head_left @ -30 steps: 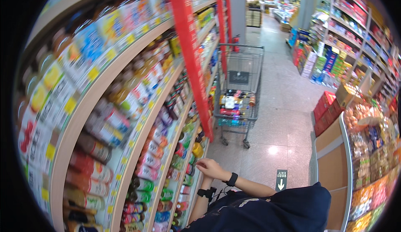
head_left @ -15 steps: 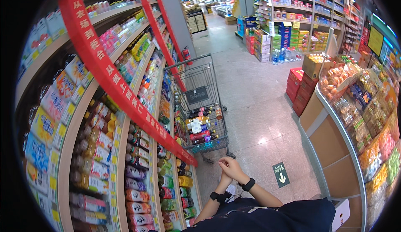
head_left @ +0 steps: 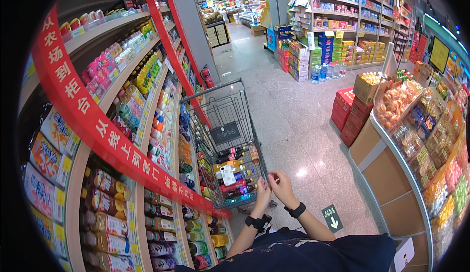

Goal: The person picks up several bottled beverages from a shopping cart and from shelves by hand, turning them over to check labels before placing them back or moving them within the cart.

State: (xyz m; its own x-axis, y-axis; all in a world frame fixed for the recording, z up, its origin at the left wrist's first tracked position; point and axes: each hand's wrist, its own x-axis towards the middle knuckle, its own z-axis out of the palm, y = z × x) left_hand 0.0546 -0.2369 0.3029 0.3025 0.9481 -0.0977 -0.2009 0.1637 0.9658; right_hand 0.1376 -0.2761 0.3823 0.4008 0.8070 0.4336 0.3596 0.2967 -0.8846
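Observation:
My left hand [head_left: 263,191] and my right hand [head_left: 282,187] are raised close together, just beyond the near right corner of a grey wire shopping cart [head_left: 243,85]. Their fingers are loosely bent, and I see nothing held in either one. Black bands circle both wrists. In the cart lie several drink bottles, among them an orange-yellow bottle [head_left: 229,166] and an upright brownish bottle [head_left: 253,153] at the side. A white rectangular thing [head_left: 227,175] rests on top of the bottles. My hands partly cover the cart's near corner and wheels.
Shelves of bottled drinks [head_left: 105,223] line the left side, with a red banner [head_left: 122,147] across them. A snack counter [head_left: 387,179] stands on the right beside red boxes [head_left: 343,108]. Farther off are stacked cartons [head_left: 298,61] and a fire extinguisher [head_left: 207,76].
My hands were together and have come slightly apart, moving up and right toward the cart's corner. The view has shifted along the shelves, and the cart appears lower and nearer.

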